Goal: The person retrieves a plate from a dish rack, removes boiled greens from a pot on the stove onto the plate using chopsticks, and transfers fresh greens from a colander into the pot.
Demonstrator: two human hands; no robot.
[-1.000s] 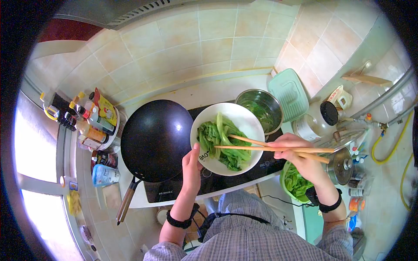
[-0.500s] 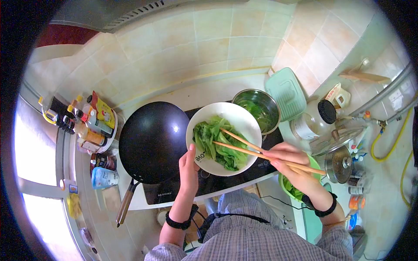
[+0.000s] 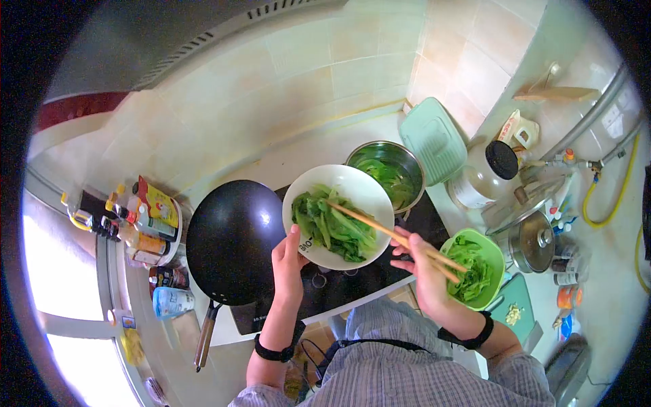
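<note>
My left hand (image 3: 287, 261) grips the near left rim of a white bowl (image 3: 373, 193), thumb over the edge. Cooked leafy greens (image 3: 329, 227) lie in the bowl, heaped toward its left side. Wooden chopsticks (image 3: 386, 232) are in my right hand (image 3: 422, 268), their tips resting in the greens and nearly together. Just behind the bowl on the right stands a metal pot (image 3: 419, 166) with greens in liquid. Below and right of my right hand, a green basin (image 3: 500, 261) holds more leaves.
A black wok (image 3: 230, 237) sits on the left of the black cooktop (image 3: 319, 292). Bottles (image 3: 139, 227) crowd the left side. At right are a green lid (image 3: 434, 139), a large jar (image 3: 475, 186), a lidded pot (image 3: 532, 244) and a cutting board (image 3: 519, 295) with chopped pieces.
The view has turned and shifted. My right hand has moved down and left, and the chopsticks have come closer together in the greens. My left hand still holds the bowl.
</note>
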